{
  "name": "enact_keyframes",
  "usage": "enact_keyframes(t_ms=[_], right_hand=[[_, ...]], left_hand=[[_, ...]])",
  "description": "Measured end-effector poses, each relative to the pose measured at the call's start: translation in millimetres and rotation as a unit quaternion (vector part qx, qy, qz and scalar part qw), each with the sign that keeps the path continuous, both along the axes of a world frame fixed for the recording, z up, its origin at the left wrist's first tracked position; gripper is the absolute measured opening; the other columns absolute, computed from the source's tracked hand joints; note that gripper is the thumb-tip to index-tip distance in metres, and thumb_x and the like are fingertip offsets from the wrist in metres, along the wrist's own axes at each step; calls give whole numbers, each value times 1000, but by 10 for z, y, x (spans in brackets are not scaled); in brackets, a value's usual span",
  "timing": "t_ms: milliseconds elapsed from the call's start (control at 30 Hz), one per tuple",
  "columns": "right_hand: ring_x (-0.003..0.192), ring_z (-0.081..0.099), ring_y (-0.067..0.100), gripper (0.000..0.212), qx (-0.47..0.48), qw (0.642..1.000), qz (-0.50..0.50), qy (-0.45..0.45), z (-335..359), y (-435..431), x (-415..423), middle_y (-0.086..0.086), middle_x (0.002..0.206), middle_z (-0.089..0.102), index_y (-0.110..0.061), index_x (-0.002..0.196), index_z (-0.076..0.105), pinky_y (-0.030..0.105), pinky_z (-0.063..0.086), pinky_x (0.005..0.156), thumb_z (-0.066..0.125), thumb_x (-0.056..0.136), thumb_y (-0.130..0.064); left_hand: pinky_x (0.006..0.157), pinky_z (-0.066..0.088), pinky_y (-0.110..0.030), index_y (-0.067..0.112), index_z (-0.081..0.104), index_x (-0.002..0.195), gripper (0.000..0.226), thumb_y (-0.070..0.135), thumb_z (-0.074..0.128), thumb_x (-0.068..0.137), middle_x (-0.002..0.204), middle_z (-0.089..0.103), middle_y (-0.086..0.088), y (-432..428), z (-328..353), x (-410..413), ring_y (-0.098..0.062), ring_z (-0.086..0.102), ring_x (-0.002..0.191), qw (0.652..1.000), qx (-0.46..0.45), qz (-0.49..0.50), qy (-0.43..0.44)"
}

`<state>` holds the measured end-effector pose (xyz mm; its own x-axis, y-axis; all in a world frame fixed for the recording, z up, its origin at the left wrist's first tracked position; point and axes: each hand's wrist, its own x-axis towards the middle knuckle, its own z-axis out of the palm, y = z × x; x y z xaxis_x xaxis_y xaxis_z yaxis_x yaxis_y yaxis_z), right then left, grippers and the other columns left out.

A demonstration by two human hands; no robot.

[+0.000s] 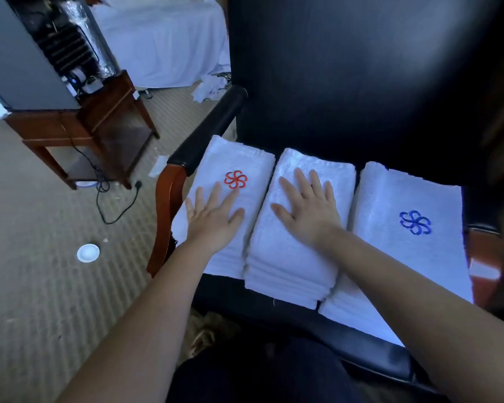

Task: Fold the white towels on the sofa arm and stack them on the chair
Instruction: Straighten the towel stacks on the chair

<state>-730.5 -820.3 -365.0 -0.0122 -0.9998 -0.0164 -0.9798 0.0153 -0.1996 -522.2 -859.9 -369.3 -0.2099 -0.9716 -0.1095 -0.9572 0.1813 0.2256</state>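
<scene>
Both hands lie flat and open, gripping nothing: the left hand (213, 219) rests palm down, fingers spread, on the left pile of towels (230, 158), and the right hand (306, 210) rests the same way on the middle pile (288, 257) just beside it. The head camera looks down on three piles of folded white towels, side by side and touching, on the seat of a dark padded chair (361, 82). Just beyond the left hand's fingertips a red flower emblem (235, 179) is stitched on the top towel. The third pile (390, 193), to the right of the right hand and untouched, bears a blue emblem (415, 223). Left of the left hand runs the chair's padded armrest (210, 132) on a wooden frame. Farther left, well apart from both hands, stand a small wooden table (93, 126) with a black cable (114, 210) trailing onto the carpet, a small white round object (88, 252) on the floor, and, beyond, a bed (163, 39) in white sheets. No sofa arm is in view. The towels look soft, thick and light, with nothing stiff in them, so a pile would likely sag or slide apart if lifted by one edge. The safest hold is probably both hands under the two short ends, or flat beneath the whole pile; flat pressure from above suits squaring it.
</scene>
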Motion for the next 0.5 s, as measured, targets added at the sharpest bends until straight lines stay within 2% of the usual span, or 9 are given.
enact_keyframes(t_ms=[67,133,167,233,267,300,367,433,500], right_hand=[[148,-14,26,65,-13,1000,3,-5,51,-19,68,2,163,-4,-29,155,11,47,-8,118,24,98,-58],[148,7,28,54,-92,993,-3,-77,146,45,135,9,158,23,-20,147,36,43,6,117,41,98,-44],[144,22,28,44,-156,979,-8,-134,196,137,188,11,149,38,-14,137,49,37,16,114,49,97,-33],[121,49,24,26,-266,935,3,-236,242,452,410,8,125,58,-8,116,63,22,31,99,54,92,-14],[108,54,20,21,-284,920,22,-271,214,662,587,5,113,63,-8,107,66,18,34,92,54,91,-10],[98,55,17,18,-269,913,45,-303,130,872,780,2,104,65,-10,102,67,18,37,86,53,90,-10],[93,56,11,17,-167,918,64,-353,-167,1210,1137,-8,97,63,-15,100,67,14,40,81,53,90,-17],[97,56,8,18,-76,927,43,-365,-516,1357,1367,-10,100,61,-17,106,66,14,39,82,55,92,-19],[105,57,11,23,-29,934,-2,-357,-779,1346,1494,-4,111,63,-15,116,63,14,36,82,57,94,-16]], left_hand=[[120,-10,-39,40,29,149,45,42,28,104,162,12,8,22,78,130,-20,-4,150,990,25,8,140],[120,15,-31,30,51,138,36,28,38,105,150,42,6,168,156,336,-18,27,144,941,-16,41,337],[114,27,-25,25,57,132,32,23,42,103,142,51,6,296,183,448,-14,40,135,917,-61,63,390],[101,39,-20,21,61,123,26,21,47,101,129,59,7,618,118,677,-8,53,120,901,-139,115,395],[96,43,-22,20,62,120,24,21,48,100,124,62,5,774,28,771,-9,56,114,899,-166,142,379],[93,45,-26,20,63,118,23,20,51,99,119,64,4,919,-98,857,-11,58,110,896,-183,167,367],[89,46,-27,17,64,114,20,16,55,96,112,67,2,1160,-418,999,-15,61,104,892,-189,205,357],[89,45,-25,14,65,111,19,14,58,94,108,67,1,1322,-733,1088,-16,61,101,900,-172,214,338],[88,40,-15,12,65,111,19,12,60,92,109,67,-1,1418,-1003,1154,-15,61,102,909,-161,201,328]])
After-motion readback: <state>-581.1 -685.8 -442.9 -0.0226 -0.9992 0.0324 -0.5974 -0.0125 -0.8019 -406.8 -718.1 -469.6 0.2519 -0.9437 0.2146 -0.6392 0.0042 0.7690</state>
